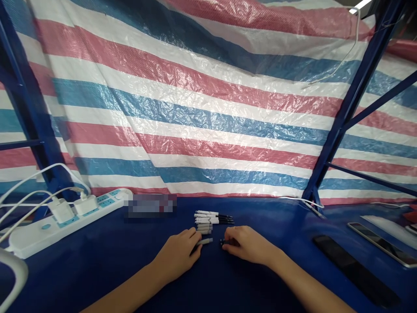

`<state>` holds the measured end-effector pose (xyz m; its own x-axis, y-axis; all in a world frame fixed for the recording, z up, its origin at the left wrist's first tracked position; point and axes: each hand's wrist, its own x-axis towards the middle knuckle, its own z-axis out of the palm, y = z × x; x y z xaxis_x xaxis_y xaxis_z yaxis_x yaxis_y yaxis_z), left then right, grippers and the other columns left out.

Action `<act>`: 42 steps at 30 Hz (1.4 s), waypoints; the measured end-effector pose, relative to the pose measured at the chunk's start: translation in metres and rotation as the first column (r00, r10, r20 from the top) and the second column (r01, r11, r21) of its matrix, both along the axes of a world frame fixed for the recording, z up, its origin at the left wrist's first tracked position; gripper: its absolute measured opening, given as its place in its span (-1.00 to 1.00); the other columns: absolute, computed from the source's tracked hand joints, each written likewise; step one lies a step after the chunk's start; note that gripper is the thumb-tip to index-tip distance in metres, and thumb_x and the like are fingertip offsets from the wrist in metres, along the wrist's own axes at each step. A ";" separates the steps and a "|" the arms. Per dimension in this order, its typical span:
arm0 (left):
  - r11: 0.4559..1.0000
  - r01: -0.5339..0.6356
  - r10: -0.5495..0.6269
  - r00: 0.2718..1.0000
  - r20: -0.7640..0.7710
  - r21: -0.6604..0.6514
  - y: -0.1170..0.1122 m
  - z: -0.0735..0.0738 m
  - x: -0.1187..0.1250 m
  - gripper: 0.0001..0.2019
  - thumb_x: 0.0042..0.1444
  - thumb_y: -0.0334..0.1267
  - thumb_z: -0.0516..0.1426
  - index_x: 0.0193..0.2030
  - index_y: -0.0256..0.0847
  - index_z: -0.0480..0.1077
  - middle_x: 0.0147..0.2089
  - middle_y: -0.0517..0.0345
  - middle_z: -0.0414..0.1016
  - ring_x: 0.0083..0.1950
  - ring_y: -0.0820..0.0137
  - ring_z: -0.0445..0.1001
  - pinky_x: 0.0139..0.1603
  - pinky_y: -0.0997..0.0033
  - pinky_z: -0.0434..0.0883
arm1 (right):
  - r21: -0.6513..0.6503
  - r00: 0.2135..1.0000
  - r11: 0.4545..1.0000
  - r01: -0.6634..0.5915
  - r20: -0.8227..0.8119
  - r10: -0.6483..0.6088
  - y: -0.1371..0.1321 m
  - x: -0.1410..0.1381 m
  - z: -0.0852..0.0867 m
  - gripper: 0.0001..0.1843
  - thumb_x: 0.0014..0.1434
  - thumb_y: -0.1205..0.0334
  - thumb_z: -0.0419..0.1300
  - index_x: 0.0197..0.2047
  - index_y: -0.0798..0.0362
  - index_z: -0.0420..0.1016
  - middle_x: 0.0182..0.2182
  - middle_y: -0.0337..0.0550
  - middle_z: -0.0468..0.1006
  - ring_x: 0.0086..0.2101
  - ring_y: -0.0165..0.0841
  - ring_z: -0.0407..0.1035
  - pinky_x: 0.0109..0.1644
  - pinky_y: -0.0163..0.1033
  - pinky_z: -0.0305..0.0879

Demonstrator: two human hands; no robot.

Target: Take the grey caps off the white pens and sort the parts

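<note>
Striped red, white and blue tarp (195,108) hangs behind a dark blue table (97,274), with a power strip (65,226) on one side and a phone (379,243) on the other. Left hand (176,256) is curled, pinching a grey pen piece (205,241) that sticks out past the fingertips. Right hand (247,245) pinches a small black piece (224,242), too small to make out, just apart from the grey one. Both hands sit just below a tight row of pen parts (211,218). Risk: the small piece could slip, and a knuckle could bump the row, sending round parts rolling.
</note>
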<state>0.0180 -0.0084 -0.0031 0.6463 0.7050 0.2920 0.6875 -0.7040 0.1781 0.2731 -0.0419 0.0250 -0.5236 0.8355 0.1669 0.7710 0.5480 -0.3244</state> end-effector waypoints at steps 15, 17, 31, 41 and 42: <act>0.983 0.127 -0.093 0.967 0.237 -0.131 -0.007 0.011 0.003 -0.82 0.24 -0.29 0.01 -0.05 -0.08 0.33 -0.13 0.20 0.41 -0.27 0.45 0.43 -0.27 0.49 0.36 | -0.013 0.998 0.998 -0.058 0.008 0.058 -0.002 -0.001 0.002 -0.87 0.25 0.21 0.11 -0.15 0.01 0.41 -0.33 -0.25 0.53 -0.36 -0.41 0.40 -0.29 -0.36 0.19; 0.975 0.150 -0.106 0.962 0.250 -0.163 -0.006 0.013 0.003 -0.84 0.23 -0.28 0.03 -0.08 -0.08 0.34 -0.18 0.23 0.41 -0.31 0.47 0.41 -0.30 0.51 0.35 | -0.017 0.998 0.998 -0.065 0.015 0.065 -0.002 -0.002 0.003 -0.87 0.25 0.22 0.11 -0.15 0.01 0.42 -0.33 -0.24 0.54 -0.35 -0.40 0.41 -0.28 -0.36 0.19; 0.921 0.181 -0.098 0.965 0.245 -0.346 -0.009 0.018 0.002 -0.87 0.22 -0.18 0.04 -0.21 -0.15 0.35 -0.42 0.27 0.38 -0.43 0.47 0.35 -0.40 0.53 0.29 | -0.031 0.996 0.997 -0.065 0.066 0.067 -0.005 -0.001 0.007 -0.89 0.25 0.22 0.11 -0.17 0.02 0.42 -0.27 -0.21 0.54 -0.29 -0.34 0.42 -0.25 -0.31 0.19; 0.895 0.247 -0.178 0.961 0.211 -0.370 -0.009 0.021 0.004 -0.87 0.20 -0.19 0.11 -0.22 -0.13 0.46 -0.25 0.20 0.46 -0.24 0.41 0.42 -0.25 0.51 0.32 | -0.039 0.995 0.997 -0.065 0.079 0.067 -0.006 -0.001 0.005 -0.87 0.25 0.21 0.12 -0.16 0.02 0.43 -0.25 -0.19 0.54 -0.29 -0.34 0.42 -0.23 -0.31 0.22; 0.894 0.261 -0.194 0.958 0.210 -0.365 -0.009 0.020 0.004 -0.88 0.20 -0.20 0.11 -0.22 -0.13 0.46 -0.23 0.19 0.46 -0.20 0.40 0.42 -0.21 0.50 0.32 | -0.038 0.995 0.997 -0.063 0.080 0.066 -0.006 -0.001 0.005 -0.87 0.25 0.21 0.11 -0.16 0.03 0.43 -0.25 -0.19 0.54 -0.29 -0.34 0.41 -0.23 -0.31 0.22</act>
